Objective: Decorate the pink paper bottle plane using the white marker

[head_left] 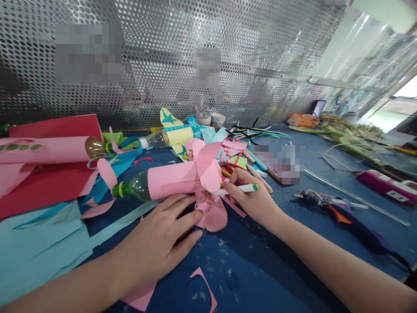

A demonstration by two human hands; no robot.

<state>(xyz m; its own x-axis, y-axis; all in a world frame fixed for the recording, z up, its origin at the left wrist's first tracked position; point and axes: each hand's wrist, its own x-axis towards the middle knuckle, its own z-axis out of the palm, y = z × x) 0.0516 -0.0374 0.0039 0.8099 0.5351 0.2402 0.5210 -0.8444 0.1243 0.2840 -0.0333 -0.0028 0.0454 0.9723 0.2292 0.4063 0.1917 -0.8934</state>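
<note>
Centrally, a pink-wrapped bottle (140,184) lies on the blue table (257,274), its wrap (172,177) and rounded fins (209,166) in place; a star-like outline on the lower fin (215,218) appears drawn but unfilled. The right hand (248,191) pinches a white marker (245,188); the left hand (167,228), fingers loosely spread, rests against the fin. The marker's tip is hard to discern; upper fins hide the bottle's base.

Blue tabletop (254,269): pink-wrapped bottle (172,179), teal paper (42,248), pink scrap (140,298), glue gun (361,229).
</note>
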